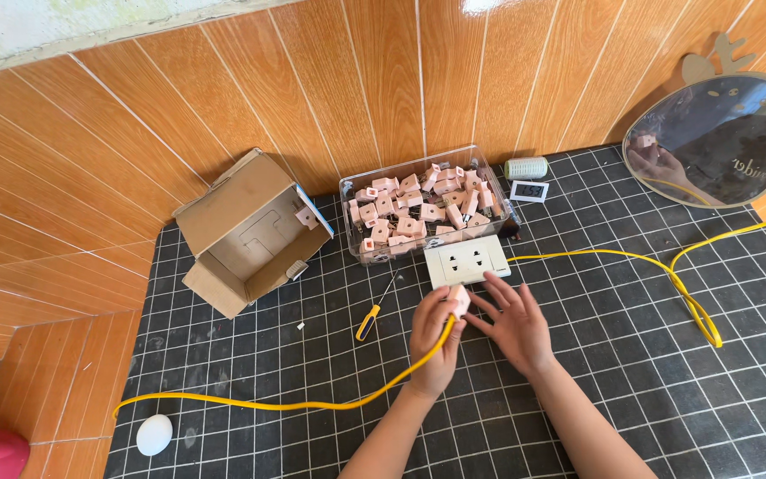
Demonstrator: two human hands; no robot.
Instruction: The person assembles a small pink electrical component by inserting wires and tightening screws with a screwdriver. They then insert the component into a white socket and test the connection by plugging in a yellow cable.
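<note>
Pinching a small pink plug (pixel 459 299) between thumb and fingertips, the left hand (pixel 434 341) sits just below the middle of the frame, its fingers curled upward and its forearm coming in from the bottom edge. A yellow cable (pixel 312 405) runs from the plug under that hand, sweeps left across the dark gridded desk (pixel 223 355) and ends near the lower left. The right hand (pixel 514 321) lies just beside it, released, holding nothing, fingers spread flat and pointing up-left, with the fingertips touching or almost touching the lower edge of a white socket plate (pixel 467 260). Its forearm slants in from the lower right.

Another stretch of yellow cable leaves the plate and loops toward the right edge. Left of the hands lies a yellow-handled screwdriver (pixel 372 315). Behind the plate stands a clear plastic box (pixel 427 208) full of pink plugs, with an open cardboard box (pixel 250 232) on its side to the upper left. A round mirror (pixel 727 137) leans against the orange tiled wall at upper right, and a white egg-shaped object (pixel 154 435) rests at lower left.
</note>
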